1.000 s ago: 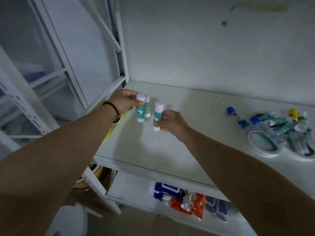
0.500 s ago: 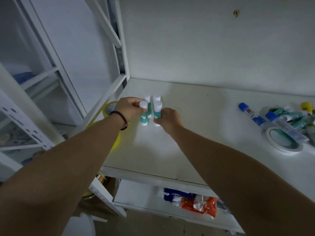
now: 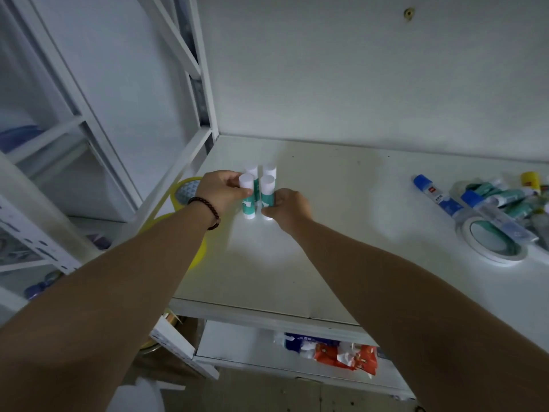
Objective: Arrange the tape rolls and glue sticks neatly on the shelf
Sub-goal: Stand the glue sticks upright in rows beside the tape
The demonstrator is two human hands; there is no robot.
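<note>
Several green glue sticks with white caps stand upright in a tight block on the white shelf (image 3: 341,203). My left hand (image 3: 221,190) pinches the front left glue stick (image 3: 247,200). The front right glue stick (image 3: 267,193) is gripped low down by my right hand (image 3: 289,206). Two more glue sticks (image 3: 269,170) stand just behind, touching them. At the far right lies a heap of glue sticks (image 3: 505,193) and blue-capped glue pens (image 3: 439,200) resting on a white tape roll (image 3: 493,243). A yellow tape roll (image 3: 182,191) sits at the shelf's left edge, partly behind my left arm.
A white metal shelf frame (image 3: 205,93) rises at the left, with the wall close behind the shelf. On the lower shelf lie blue and orange packets (image 3: 335,352). The stretch of shelf between the standing block and the right-hand heap is bare.
Both hands brought their glue sticks together and set them against the two at the back, forming a tight block. The camera has shifted closer and slightly left.
</note>
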